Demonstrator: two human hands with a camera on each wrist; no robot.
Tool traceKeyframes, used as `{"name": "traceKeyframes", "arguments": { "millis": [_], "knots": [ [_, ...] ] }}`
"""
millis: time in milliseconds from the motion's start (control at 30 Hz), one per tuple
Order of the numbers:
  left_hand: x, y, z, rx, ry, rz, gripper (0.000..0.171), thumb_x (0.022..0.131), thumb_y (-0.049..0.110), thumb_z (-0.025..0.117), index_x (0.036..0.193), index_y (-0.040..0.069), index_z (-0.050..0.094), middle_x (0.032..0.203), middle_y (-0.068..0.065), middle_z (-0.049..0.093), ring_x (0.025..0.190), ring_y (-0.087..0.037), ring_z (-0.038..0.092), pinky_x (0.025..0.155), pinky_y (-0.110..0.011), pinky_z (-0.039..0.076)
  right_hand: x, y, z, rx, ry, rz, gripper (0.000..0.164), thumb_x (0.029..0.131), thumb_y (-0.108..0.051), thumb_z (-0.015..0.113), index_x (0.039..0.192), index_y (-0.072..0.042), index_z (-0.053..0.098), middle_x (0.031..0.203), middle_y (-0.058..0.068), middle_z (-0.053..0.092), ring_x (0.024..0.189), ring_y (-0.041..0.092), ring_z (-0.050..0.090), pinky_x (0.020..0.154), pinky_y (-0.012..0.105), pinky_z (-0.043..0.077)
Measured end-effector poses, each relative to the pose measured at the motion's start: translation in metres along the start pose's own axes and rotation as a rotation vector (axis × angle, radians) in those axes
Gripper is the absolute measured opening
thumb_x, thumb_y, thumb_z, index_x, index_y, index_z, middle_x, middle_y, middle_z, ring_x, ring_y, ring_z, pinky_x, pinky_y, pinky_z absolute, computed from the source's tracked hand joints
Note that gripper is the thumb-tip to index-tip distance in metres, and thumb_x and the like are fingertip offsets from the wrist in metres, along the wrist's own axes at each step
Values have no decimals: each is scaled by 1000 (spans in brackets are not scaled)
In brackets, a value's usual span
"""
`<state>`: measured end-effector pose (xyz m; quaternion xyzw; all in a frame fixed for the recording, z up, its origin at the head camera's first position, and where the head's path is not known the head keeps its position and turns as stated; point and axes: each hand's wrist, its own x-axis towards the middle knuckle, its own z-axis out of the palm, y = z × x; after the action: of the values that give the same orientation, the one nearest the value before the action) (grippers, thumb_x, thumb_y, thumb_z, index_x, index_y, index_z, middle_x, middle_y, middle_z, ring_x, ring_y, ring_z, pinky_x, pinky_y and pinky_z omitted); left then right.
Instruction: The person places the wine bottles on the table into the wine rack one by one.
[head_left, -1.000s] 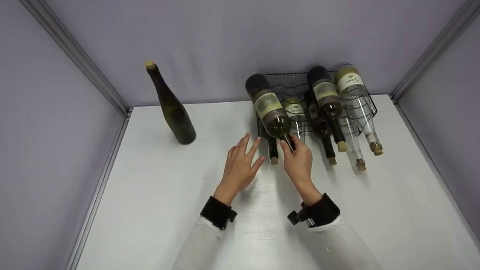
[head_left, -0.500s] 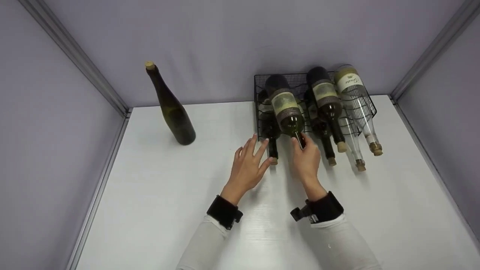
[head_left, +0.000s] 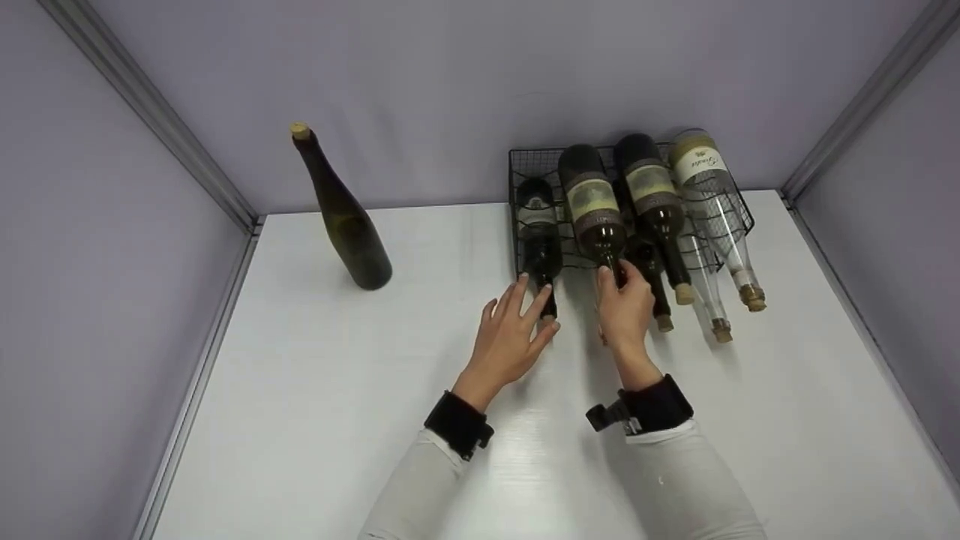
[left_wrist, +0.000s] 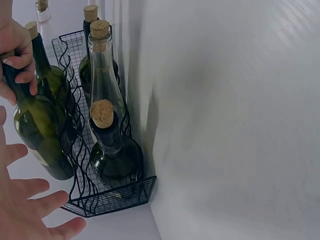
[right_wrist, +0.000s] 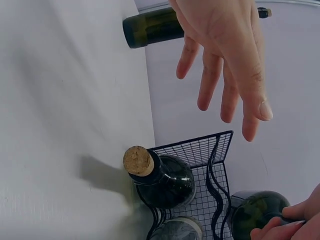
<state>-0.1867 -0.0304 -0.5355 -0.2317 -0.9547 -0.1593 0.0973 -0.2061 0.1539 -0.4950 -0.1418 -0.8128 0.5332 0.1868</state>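
My right hand (head_left: 626, 304) grips the neck of a dark green wine bottle (head_left: 592, 199) with a cream label. That bottle lies over the upper level of a black wire wine rack (head_left: 534, 161), neck toward me. My left hand (head_left: 506, 341) has its fingers spread and holds nothing. In the head view it overlaps the neck of a dark bottle (head_left: 541, 244) on the lower left level; the right wrist view shows the left hand (right_wrist: 225, 50) apart from the rack. In the left wrist view, a corked clear bottle (left_wrist: 103, 75) lies beside that lower dark bottle.
To the right on the upper level lie another dark bottle (head_left: 649, 184) and a clear bottle (head_left: 709, 187). Below them are a dark bottle (head_left: 656, 289) and a clear one (head_left: 707, 296). A corked green bottle (head_left: 356, 244) stands upright on the white table (head_left: 315, 390) at the left.
My right hand has moved right with the bottle, from the rack's left edge to beside the upper dark bottle. My left hand has followed rightward, fingers still spread.
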Motion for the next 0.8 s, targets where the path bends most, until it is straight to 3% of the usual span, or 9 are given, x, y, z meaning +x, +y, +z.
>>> {"name": "traceKeyframes", "arguments": {
  "millis": [133, 400, 800],
  "knots": [
    [-1, 1, 2, 10, -14, 10, 62, 103, 58, 29, 155, 25, 32, 160, -15, 22, 142, -30, 31, 107, -53, 33, 5, 2, 0, -1, -1, 24, 42, 101, -21, 57, 133, 6, 55, 116, 22, 65, 98, 31, 63, 84, 44, 49],
    [-2, 0, 4, 16, -23, 7, 63, 102, 59, 28, 156, 26, 30, 160, -14, 22, 143, -29, 29, 108, -52, 32, 12, 3, 1, 1, -3, 26, 39, 101, -21, 57, 130, 6, 58, 110, 21, 66, 91, 29, 61, 79, 42, 48],
    [-4, -1, 3, 22, -13, 4, 63, 102, 59, 27, 155, 26, 32, 159, -14, 24, 142, -29, 31, 107, -52, 33, 23, 0, 2, 39, -75, 77, 46, 103, -24, 52, 137, 7, 50, 123, 22, 60, 103, 28, 59, 88, 41, 48]
  ]
}}
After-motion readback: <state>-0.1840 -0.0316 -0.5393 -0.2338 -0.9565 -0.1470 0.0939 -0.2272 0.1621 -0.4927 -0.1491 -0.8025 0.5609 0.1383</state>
